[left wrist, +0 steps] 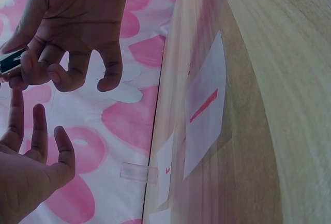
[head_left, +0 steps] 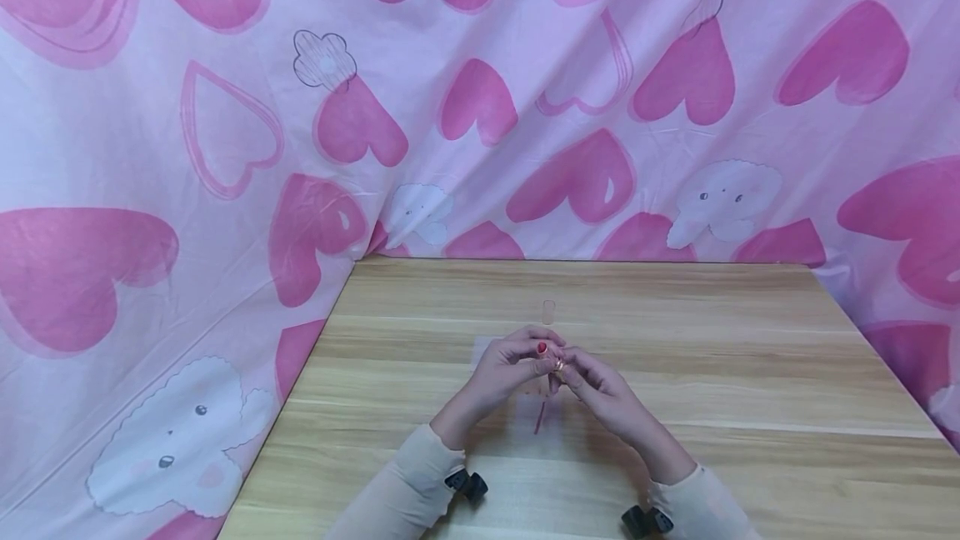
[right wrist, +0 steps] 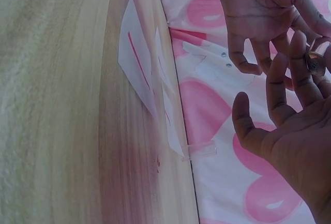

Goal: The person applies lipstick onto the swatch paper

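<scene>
Both hands meet around a lipstick [head_left: 542, 347], its red tip tilted up and its gold-coloured base between the fingers. My left hand [head_left: 502, 367] pinches the tube from the left, thumb below the red tip. From the other side my right hand [head_left: 606, 394] pinches the gold base between thumb and fingers. In the left wrist view the tube's dark, shiny side [left wrist: 11, 62] shows at the right hand's fingertips. The other fingers of both hands are spread and loosely bent. A clear lipstick cap [head_left: 549, 312] stands upright on the table beyond the hands.
Under the hands lies a white paper slip [head_left: 551, 423] with a red stroke. More paper slips [right wrist: 170, 118] lie farther back, one partly hidden by the left hand in the head view. The wooden table [head_left: 712, 340] ends at a pink heart-patterned curtain [head_left: 480, 148].
</scene>
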Demonstrator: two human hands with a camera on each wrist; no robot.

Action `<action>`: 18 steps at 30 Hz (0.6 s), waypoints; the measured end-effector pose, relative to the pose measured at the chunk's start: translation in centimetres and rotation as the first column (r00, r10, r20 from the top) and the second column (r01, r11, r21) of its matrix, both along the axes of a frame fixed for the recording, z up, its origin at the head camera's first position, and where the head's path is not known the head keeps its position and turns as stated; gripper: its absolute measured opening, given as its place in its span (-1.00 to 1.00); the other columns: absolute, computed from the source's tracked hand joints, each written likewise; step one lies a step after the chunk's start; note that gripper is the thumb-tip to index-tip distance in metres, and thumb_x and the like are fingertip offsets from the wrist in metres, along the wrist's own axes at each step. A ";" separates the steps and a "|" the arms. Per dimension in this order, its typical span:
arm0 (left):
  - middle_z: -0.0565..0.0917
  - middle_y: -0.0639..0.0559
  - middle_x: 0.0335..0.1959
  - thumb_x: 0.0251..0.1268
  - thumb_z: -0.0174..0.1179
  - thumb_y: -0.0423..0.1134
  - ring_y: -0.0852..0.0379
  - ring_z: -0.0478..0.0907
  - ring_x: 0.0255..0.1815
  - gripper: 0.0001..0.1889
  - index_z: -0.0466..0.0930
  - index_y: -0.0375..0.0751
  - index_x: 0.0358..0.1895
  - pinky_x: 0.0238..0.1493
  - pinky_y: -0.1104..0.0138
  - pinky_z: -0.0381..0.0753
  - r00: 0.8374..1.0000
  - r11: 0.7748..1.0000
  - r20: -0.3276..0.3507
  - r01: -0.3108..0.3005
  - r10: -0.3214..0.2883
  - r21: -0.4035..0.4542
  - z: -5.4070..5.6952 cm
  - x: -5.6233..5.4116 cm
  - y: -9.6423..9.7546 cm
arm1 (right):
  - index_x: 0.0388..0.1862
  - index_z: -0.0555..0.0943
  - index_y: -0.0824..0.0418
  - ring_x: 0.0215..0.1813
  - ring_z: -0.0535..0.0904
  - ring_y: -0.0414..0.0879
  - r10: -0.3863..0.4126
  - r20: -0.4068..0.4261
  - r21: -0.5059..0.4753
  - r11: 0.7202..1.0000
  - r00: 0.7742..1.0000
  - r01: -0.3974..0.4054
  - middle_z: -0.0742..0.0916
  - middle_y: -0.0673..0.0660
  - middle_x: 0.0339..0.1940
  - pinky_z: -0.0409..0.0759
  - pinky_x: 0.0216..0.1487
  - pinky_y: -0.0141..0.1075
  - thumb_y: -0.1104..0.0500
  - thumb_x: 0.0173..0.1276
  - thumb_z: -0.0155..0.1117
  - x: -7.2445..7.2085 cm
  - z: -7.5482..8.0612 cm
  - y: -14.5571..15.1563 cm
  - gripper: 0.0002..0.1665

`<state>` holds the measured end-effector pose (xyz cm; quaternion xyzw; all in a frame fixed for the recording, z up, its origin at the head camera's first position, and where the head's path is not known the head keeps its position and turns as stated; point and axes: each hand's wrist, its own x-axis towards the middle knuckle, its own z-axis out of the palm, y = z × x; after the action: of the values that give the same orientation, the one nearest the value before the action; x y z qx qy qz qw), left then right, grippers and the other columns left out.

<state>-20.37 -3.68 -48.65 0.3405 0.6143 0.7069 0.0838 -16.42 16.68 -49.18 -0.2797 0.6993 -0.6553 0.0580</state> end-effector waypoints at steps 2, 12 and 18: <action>0.62 -0.10 0.12 0.38 0.30 -0.17 0.00 0.52 0.21 -0.67 0.70 -0.43 -0.05 0.18 0.15 0.56 1.000 1.000 0.000 -0.019 0.019 -0.005 -0.1 -0.1 0.1 | 0.19 0.51 0.28 -0.02 0.62 0.02 -0.014 -0.027 -0.003 1.000 1.000 0.014 0.69 0.24 -0.20 0.53 0.15 -0.31 0.32 0.64 -0.10 0.0 -0.1 0.0 -0.71; 0.64 -0.11 0.08 0.35 0.30 -0.28 0.09 0.55 0.15 -0.72 0.71 -0.43 -0.02 0.13 0.16 0.55 0.993 0.993 0.001 -0.114 0.114 -0.005 0.1 -0.1 0.6 | 0.18 0.53 0.27 -0.05 0.68 -0.07 -0.193 -0.084 0.054 0.979 0.978 0.198 0.74 0.19 -0.18 0.61 0.09 -0.27 0.32 0.59 0.02 0.2 -0.1 -0.4 -0.73; 0.66 -0.07 0.04 0.39 0.27 -0.31 0.11 0.55 0.13 -0.79 0.74 -0.34 -0.03 0.13 0.06 0.55 0.984 0.983 0.006 -0.178 0.178 -0.036 0.6 0.0 1.0 | 0.20 0.54 0.22 -0.01 0.69 -0.08 -0.260 -0.137 0.068 0.960 0.956 0.271 0.78 0.15 -0.14 0.60 0.08 -0.29 0.31 0.55 0.10 0.0 -0.2 -0.7 -0.71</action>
<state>-20.41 -2.66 -48.09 0.2795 0.6541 0.7022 0.0293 -16.43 15.93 -49.40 -0.2217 0.7603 -0.6073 -0.0630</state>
